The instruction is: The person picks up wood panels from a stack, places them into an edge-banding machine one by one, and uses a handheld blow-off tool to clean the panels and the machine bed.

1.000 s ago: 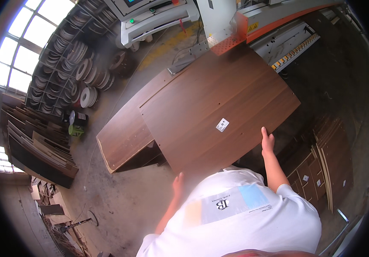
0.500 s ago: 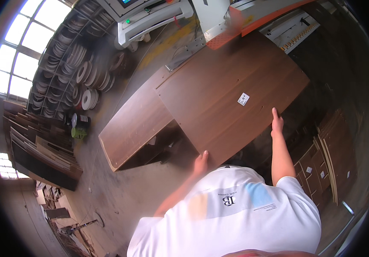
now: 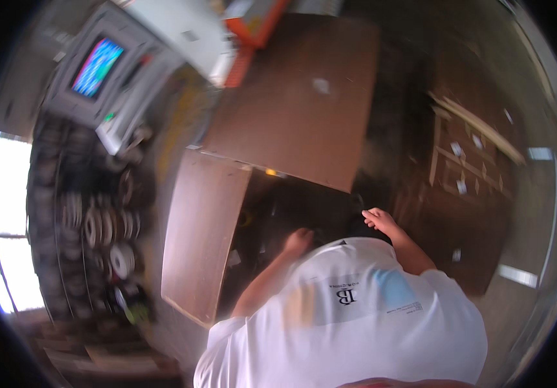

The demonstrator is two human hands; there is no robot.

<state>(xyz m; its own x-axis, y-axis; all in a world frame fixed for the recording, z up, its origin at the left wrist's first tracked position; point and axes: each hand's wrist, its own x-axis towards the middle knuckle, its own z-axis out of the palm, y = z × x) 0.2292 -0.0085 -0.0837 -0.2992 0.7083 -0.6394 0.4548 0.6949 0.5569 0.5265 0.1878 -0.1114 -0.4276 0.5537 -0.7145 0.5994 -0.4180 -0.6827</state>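
A large brown wood-grain panel [image 3: 291, 107] with a small white label lies ahead of me, its far end at the machine with the orange guard. My left hand [image 3: 299, 241] is off the panel, in front of the dark opening below its near edge; motion blur smears its fingers. Close to my body on the right, my right hand [image 3: 376, 218] has its fingers curled in, and I see nothing in them. It is apart from the panel's near right corner. Left of the opening stands a lighter brown board [image 3: 204, 236], its top toward me.
A machine console [image 3: 100, 71] with a lit screen stands at the upper left, beside a rack of edge-band rolls [image 3: 100, 226]. To the right are stacked brown panels [image 3: 466, 155] with white labels. An orange machine guard [image 3: 252, 26] sits beyond the panel.
Both hands have come off the panel's near edge, and the right has drawn in toward my body. The panel lies farther from me. My view has turned to the right.
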